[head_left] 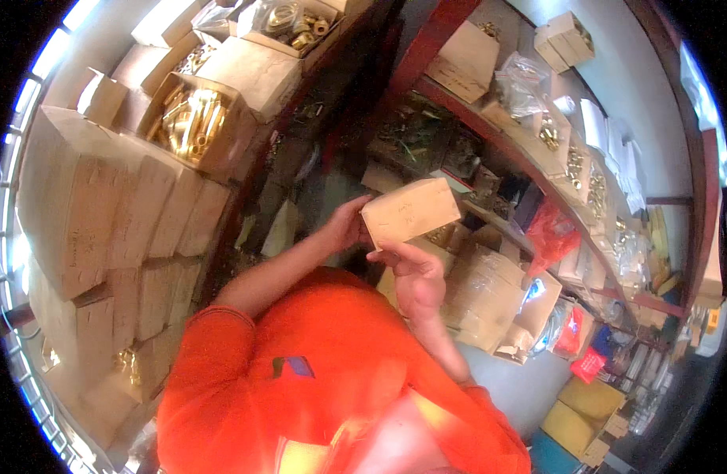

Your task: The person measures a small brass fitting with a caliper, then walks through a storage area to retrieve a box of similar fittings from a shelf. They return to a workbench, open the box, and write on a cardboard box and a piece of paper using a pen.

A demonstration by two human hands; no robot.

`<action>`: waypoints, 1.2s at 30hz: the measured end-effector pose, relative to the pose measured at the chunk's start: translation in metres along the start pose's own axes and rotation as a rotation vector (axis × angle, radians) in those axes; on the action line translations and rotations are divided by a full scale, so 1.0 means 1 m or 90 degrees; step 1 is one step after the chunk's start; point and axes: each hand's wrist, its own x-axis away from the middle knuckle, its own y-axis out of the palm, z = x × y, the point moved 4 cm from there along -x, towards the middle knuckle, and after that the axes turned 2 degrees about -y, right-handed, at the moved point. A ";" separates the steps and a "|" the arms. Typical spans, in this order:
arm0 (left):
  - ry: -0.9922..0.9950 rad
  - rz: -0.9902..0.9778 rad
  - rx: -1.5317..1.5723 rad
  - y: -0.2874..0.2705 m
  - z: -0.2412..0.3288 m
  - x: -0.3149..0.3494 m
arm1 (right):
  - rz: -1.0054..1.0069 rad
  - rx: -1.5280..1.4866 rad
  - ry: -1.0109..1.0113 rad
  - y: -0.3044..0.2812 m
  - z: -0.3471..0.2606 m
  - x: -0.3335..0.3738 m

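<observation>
A small brown cardboard box with faint handwriting on its side is held up in front of my chest. My left hand grips it at its left end, with some of the fingers hidden behind the box. Under the near lower edge, my right hand supports it with bent fingers and thumb against the cardboard. The box sits tilted between the two hands. Its contents cannot be seen from here.
On the left, stacked cardboard boxes rise beside an open box of brass fittings. Shelving with a dark red frame runs along the right, bearing bags and brass parts. A large open carton stands near my right arm.
</observation>
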 end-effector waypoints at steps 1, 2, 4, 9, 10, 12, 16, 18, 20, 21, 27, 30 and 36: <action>0.017 0.020 0.000 -0.007 0.004 0.001 | -0.008 -0.026 -0.004 -0.001 0.004 -0.002; 0.030 0.037 0.000 -0.014 0.004 0.002 | -0.011 -0.050 -0.008 -0.004 0.008 -0.003; 0.051 0.086 0.009 -0.028 0.009 0.004 | 0.000 -0.062 -0.007 -0.015 0.019 -0.002; 0.156 0.173 -0.093 -0.072 0.036 0.013 | 0.236 0.071 0.154 -0.056 0.054 -0.006; 0.193 0.175 -0.142 -0.081 0.042 0.015 | 0.191 0.047 0.125 -0.071 0.069 -0.005; 0.242 0.267 -0.212 -0.098 0.051 0.017 | 0.210 -0.015 0.166 -0.096 0.098 -0.006; 0.306 0.396 -0.308 -0.122 0.061 0.027 | 0.141 0.004 0.278 -0.140 0.156 -0.026; 0.314 0.446 -0.362 -0.140 0.066 0.030 | 0.106 0.042 0.313 -0.143 0.172 -0.049; 0.300 0.488 -0.406 -0.158 0.075 0.031 | 0.030 0.216 0.287 -0.143 0.185 -0.076; 0.303 0.498 -0.367 -0.167 0.078 0.030 | -0.008 0.304 0.270 -0.144 0.195 -0.087; 0.245 0.598 -0.307 -0.254 0.119 0.020 | -0.080 0.181 0.167 -0.158 0.292 -0.146; 0.311 0.689 -0.538 -0.282 0.157 0.025 | -0.120 0.202 0.178 -0.132 0.312 -0.189; 0.459 0.832 -0.891 -0.332 0.225 0.037 | -0.141 0.219 0.051 -0.094 0.388 -0.267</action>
